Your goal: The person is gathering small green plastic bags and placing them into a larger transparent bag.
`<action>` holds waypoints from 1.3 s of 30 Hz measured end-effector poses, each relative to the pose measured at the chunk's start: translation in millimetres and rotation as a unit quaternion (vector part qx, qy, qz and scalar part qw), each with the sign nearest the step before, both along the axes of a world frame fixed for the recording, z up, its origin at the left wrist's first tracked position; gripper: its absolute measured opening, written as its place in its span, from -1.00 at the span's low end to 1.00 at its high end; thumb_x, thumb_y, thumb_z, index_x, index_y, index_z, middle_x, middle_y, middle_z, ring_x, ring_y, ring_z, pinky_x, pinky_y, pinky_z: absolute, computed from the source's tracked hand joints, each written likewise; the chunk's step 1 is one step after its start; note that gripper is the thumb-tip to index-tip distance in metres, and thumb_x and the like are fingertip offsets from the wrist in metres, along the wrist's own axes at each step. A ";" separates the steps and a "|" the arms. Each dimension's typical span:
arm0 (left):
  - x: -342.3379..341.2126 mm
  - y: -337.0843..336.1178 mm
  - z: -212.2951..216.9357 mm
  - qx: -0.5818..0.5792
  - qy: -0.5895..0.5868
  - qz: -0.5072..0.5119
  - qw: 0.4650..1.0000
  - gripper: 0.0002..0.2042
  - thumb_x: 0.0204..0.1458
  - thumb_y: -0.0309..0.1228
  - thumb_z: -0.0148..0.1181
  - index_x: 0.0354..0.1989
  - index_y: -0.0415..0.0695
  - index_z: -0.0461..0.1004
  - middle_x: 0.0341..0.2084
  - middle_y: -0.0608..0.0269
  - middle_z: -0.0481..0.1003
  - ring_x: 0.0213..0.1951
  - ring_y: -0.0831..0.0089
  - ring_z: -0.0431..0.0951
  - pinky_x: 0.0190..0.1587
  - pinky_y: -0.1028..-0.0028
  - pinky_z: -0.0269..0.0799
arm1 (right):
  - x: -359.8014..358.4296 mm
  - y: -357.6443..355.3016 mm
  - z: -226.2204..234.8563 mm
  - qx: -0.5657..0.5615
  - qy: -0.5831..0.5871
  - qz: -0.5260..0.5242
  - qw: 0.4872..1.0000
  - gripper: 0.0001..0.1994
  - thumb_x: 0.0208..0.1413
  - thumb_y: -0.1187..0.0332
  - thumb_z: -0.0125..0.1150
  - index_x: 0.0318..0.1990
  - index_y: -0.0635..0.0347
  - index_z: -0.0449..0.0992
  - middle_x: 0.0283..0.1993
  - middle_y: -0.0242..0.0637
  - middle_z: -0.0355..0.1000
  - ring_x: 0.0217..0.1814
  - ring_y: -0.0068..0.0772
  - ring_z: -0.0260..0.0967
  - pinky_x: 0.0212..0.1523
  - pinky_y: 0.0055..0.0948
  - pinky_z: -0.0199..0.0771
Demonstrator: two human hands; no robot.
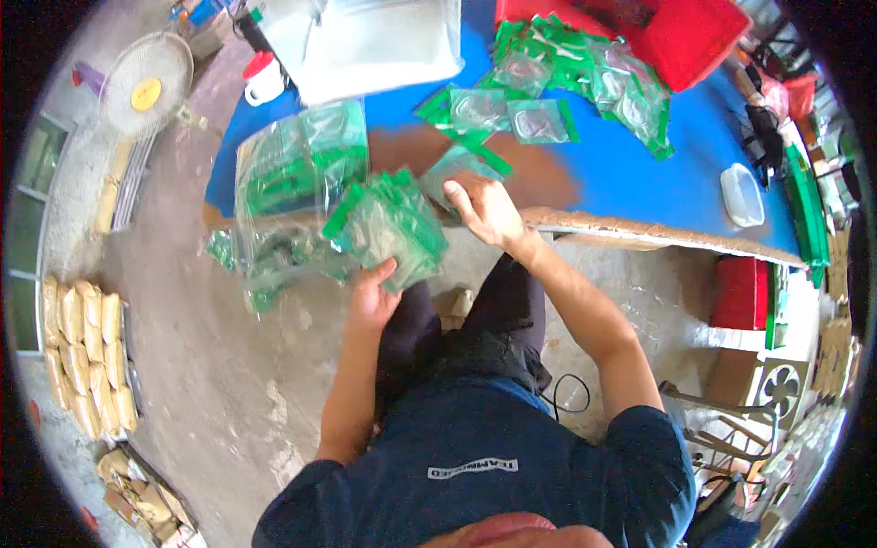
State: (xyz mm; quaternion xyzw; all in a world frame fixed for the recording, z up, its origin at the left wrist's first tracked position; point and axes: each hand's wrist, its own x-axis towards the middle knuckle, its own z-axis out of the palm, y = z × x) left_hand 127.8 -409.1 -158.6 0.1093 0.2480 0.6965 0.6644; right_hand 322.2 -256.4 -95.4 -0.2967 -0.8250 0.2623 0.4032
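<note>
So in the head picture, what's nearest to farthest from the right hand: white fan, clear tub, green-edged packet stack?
From the right hand:
1. Green-edged packet stack: just left, in the left hand.
2. Clear tub: right, on the blue table.
3. White fan: far left, beyond the table.

Upside-down lettering (472, 468) stands on a pale strip (433, 474) across the dark shirt (512, 425), lower middle of the frame.

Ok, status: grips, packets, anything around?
Left grip: holding fanned stack of green-edged packets. Right grip: at another packet, hold unclear. More packets piled ahead on blue table.
</note>
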 end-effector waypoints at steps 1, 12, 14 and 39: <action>2.4 5.0 1.5 -0.006 -0.005 0.002 1.000 -0.38 0.03 -0.68 0.16 0.31 -0.16 0.17 0.17 0.13 0.35 0.22 0.19 0.36 0.28 0.16 0.30 | 1.5 -3.1 -6.6 -0.006 -0.005 0.002 1.000 -0.52 0.34 0.08 -0.06 -0.46 0.32 0.48 -0.45 -0.06 0.45 -0.39 -0.09 0.44 -0.30 -0.19 0.42; 11.4 -2.2 -2.1 -0.015 0.001 -0.037 0.999 -0.40 0.03 -0.64 0.16 0.30 -0.16 0.19 0.18 0.18 0.34 0.24 0.22 0.32 0.32 0.21 0.18 | -0.5 59.7 -14.4 0.124 -0.283 -0.128 0.942 -0.35 0.22 -0.19 -0.04 0.18 0.23 0.35 0.29 0.13 0.22 0.42 0.32 -0.02 0.36 0.30 -0.07; 13.9 2.3 2.8 -0.004 0.005 -0.014 1.000 -0.38 0.02 -0.62 0.16 0.32 -0.13 0.17 0.20 0.17 0.32 0.26 0.19 0.30 0.33 0.14 0.17 | 14.1 32.3 -15.1 0.148 -0.212 -0.019 0.966 -0.38 0.22 -0.16 0.00 0.09 0.29 0.39 0.20 0.15 0.30 0.37 0.26 0.10 0.35 0.30 -0.06; 25.7 4.6 8.0 0.010 0.025 0.022 0.999 -0.40 0.09 -0.59 0.14 0.34 -0.10 0.14 0.22 0.13 0.32 0.25 0.14 0.32 0.27 0.06 0.29 | 44.5 -14.0 1.6 0.145 -0.299 0.090 0.939 -0.46 0.06 0.33 0.26 0.25 0.11 0.38 0.44 -0.07 0.08 0.52 0.04 -0.09 0.47 0.10 -0.11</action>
